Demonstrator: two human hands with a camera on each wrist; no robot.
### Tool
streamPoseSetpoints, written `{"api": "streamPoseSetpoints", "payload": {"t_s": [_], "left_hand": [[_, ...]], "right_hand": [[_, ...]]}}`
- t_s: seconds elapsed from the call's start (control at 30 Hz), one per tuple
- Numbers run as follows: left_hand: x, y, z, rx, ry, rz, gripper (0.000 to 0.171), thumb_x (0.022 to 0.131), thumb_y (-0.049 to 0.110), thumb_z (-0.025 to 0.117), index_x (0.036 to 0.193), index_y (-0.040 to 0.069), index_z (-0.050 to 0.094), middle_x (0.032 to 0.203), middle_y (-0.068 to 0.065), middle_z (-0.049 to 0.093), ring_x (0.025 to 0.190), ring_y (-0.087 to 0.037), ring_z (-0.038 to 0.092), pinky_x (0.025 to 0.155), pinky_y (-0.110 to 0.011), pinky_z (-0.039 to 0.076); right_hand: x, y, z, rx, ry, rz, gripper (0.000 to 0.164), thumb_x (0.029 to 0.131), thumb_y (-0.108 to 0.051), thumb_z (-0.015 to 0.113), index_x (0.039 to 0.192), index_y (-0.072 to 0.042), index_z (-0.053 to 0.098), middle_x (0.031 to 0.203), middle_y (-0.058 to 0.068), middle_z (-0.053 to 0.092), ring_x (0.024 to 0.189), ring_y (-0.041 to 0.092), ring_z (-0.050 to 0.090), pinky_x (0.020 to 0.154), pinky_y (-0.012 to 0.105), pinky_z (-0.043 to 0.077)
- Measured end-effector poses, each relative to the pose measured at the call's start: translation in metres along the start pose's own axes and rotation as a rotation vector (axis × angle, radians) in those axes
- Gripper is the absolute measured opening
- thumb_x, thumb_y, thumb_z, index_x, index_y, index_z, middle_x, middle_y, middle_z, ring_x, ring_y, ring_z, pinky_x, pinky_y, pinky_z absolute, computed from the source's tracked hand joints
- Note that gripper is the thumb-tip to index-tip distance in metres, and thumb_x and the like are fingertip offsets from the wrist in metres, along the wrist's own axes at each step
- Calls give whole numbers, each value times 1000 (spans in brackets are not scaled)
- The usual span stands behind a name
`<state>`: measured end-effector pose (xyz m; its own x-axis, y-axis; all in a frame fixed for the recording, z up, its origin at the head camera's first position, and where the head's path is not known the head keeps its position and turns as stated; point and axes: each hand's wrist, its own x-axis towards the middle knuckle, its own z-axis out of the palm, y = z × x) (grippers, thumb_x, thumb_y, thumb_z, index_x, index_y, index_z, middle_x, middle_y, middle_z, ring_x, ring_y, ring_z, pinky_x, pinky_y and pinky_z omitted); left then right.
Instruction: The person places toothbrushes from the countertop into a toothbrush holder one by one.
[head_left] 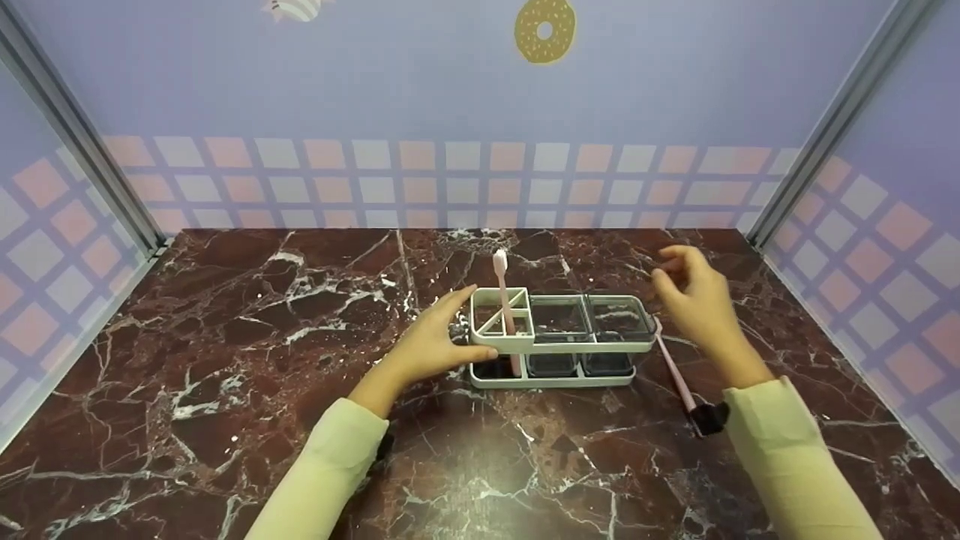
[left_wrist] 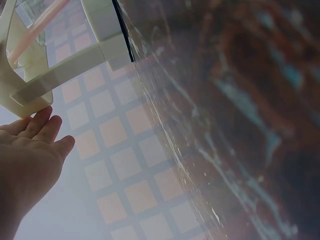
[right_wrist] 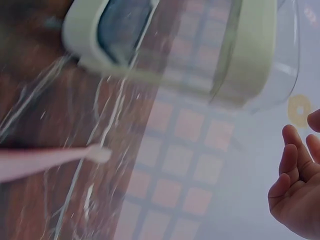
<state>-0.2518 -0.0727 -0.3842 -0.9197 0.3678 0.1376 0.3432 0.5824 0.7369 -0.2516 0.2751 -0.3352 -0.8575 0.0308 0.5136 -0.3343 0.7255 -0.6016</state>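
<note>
Midway across a dark red, white-veined table (head_left: 187,337), the head view shows a pale two-tier holder (head_left: 585,348), with clear trays (head_left: 622,322) along its right part and a divided compartment (head_left: 484,339) at its left end. One pink toothbrush (head_left: 505,296) stands in that compartment, bristle end up and tilted slightly; a second toothbrush (head_left: 679,380), also pink, lies on the table just beside the holder's right end. The left hand (head_left: 431,341) is spread about the left end, fingers by the back corner, thumb at the front; the right hand (head_left: 694,296) hovers near the other end — empty, its fingers loosely bent. From the left wrist, fingertips meet the holder's pale corner, and the thumb cannot be made out; a light, even touch there should steady the holder without tipping it. From the right wrist, that hand sits at the picture's edge, well apart from the holder, while the lying toothbrush's pale end shows low on the left. Handling it well would likely mean a pinch at mid-handle — raised clear of the trays before it is turned upright.
</note>
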Motion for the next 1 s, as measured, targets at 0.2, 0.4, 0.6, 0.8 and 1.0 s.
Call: {"api": "streamPoseSetpoints", "payload": {"t_s": [0.2, 0.4, 0.6, 0.8, 1.0], "left_hand": [[1, 0, -2, 15, 3, 2, 104, 69, 49, 82, 153, 19, 28, 155, -10, 31, 140, -34, 31, 114, -55, 25], [0, 2, -1, 7, -2, -13, 102, 70, 46, 82, 153, 21, 27, 156, -9, 30, 141, -33, 30, 114, -57, 24], [0, 3, 0, -1, 3, -12, 101, 71, 43, 83, 153, 20, 28, 156, -9, 31, 141, -33, 31, 114, -56, 24], [1, 1, 0, 8, 2, -6, 103, 69, 46, 82, 153, 19, 29, 155, -10, 31, 140, -34, 31, 114, -56, 25], [1, 0, 1, 18, 5, -5, 104, 69, 49, 81, 153, 19, 29, 155, -11, 31, 140, -35, 31, 114, -57, 24]], "right_hand": [[-4, 19, -7, -50, -75, 45, 30, 96, -13, 53, 122, 1, 54, 96, 17, 66, 72, 7, 52, 62, 16, 43], [-9, 38, -7, -93, -175, 110, 35, 98, -18, 51, 126, 2, 51, 100, 19, 64, 80, 22, 54, 67, 30, 43], [-14, 56, -4, -141, -247, 129, 33, 95, -15, 53, 122, 5, 53, 96, 22, 64, 81, 30, 58, 66, 34, 46], [-20, 69, 0, -176, -322, 163, 34, 94, -14, 54, 121, 6, 54, 101, 28, 67, 89, 39, 63, 75, 49, 51], [-23, 75, 1, -206, -373, 186, 36, 93, -16, 56, 121, 7, 54, 105, 32, 65, 98, 47, 61, 85, 58, 48]]}}
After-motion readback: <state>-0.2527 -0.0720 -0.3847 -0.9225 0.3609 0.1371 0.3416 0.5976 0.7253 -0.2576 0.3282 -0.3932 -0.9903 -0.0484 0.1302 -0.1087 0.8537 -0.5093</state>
